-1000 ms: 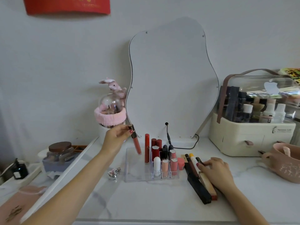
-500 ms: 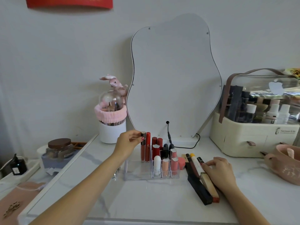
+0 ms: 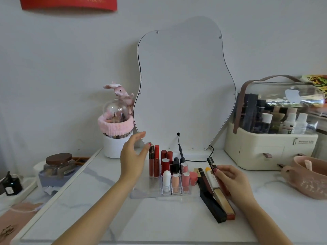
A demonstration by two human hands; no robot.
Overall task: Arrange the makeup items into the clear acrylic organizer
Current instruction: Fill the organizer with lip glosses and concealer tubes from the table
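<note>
The clear acrylic organizer [image 3: 145, 192] sits mid-table with several lipsticks standing in it. A dark red lip gloss tube [image 3: 151, 162] stands at its back left beside a taller red tube [image 3: 156, 163]. My left hand [image 3: 133, 156] hovers open just left of that tube, fingers straight, a fingertip near its cap. My right hand [image 3: 231, 181] grips a dark-capped lip gloss tube [image 3: 212, 164], tilted up off the table. More long makeup items lie beside it: a black stick [image 3: 211, 203], a gold and red box [image 3: 223, 202] and a white tube [image 3: 210, 175].
A wavy mirror [image 3: 184, 89] leans on the wall behind the organizer, with a black cable [image 3: 180, 147] at its foot. A white cup with pink band [image 3: 115, 137] stands left, a cream cosmetics case [image 3: 272, 138] and pink bag [image 3: 307, 177] right, a brown-lidded jar [image 3: 58, 164] far left.
My left hand set the dark red lip gloss into the organizer's back left slot and let go, opening. My right hand lifted a dark-capped tube from the pile.
</note>
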